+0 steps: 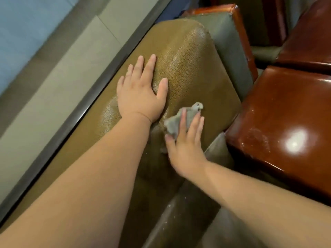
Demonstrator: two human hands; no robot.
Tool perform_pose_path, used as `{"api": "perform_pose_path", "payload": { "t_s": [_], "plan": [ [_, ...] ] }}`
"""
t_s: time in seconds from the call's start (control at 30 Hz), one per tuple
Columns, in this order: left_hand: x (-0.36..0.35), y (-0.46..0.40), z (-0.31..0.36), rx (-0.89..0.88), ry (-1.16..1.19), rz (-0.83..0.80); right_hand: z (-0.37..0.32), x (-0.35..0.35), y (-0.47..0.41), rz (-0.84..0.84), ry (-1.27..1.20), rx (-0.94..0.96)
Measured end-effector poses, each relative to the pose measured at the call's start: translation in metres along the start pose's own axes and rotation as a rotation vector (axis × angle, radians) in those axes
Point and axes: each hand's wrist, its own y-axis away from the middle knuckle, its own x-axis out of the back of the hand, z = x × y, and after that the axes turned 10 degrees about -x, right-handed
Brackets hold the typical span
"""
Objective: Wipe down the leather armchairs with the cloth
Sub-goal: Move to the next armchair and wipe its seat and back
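An olive-brown leather armchair back (189, 56) fills the middle of the head view, its pebbled surface shiny in places. My left hand (141, 90) lies flat on the leather with fingers spread and straight. My right hand (186, 140) presses a small crumpled grey cloth (180, 120) against the leather just right of my left wrist, fingers extended over the cloth. Part of the cloth sticks out beyond my fingertips.
A glossy reddish-brown wooden armrest (286, 122) sits at the right, dusty and reflecting a light. A second wooden armrest (240, 33) and a further chair lie beyond. A dark ledge (75, 119) and pale wall panel (59, 81) run along the left.
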Motion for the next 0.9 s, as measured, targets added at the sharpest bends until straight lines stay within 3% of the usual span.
{"api": "perform_pose_path", "payload": {
  "t_s": [0.07, 0.17, 0.3, 0.37, 0.43, 0.5, 0.57, 0.7, 0.77, 0.9],
  "plan": [
    [0.014, 0.014, -0.008, -0.069, 0.065, -0.089, -0.006, 0.026, -0.043, 0.152, -0.039, -0.138],
    [0.035, 0.105, -0.053, -0.077, 0.078, -0.225, -0.031, 0.023, -0.034, 0.102, -0.052, -0.226],
    [0.051, 0.231, -0.120, 0.025, 0.078, -0.256, -0.056, -0.051, 0.097, -0.147, 0.098, 0.174],
    [0.041, 0.240, -0.129, 0.019, 0.017, -0.231, -0.045, -0.070, 0.100, -0.034, 0.128, 0.212],
    [0.028, 0.240, -0.127, 0.010, -0.029, -0.163, -0.038, -0.060, 0.052, 0.164, 0.057, 0.064],
    [0.017, 0.239, -0.128, -0.013, -0.052, -0.082, -0.037, -0.030, 0.001, 0.245, -0.059, -0.153],
    [0.013, 0.244, -0.132, -0.021, -0.070, -0.042, -0.043, -0.032, -0.002, 0.275, -0.105, -0.248],
    [0.012, 0.247, -0.133, -0.041, -0.048, 0.014, -0.051, -0.108, 0.117, 0.038, 0.087, 0.035],
    [0.011, 0.250, -0.135, -0.067, -0.063, 0.017, -0.036, -0.119, 0.133, -0.015, 0.170, 0.081],
    [0.006, 0.254, -0.136, -0.132, -0.080, 0.064, -0.015, -0.066, 0.030, 0.219, 0.022, -0.102]
  ]
}}
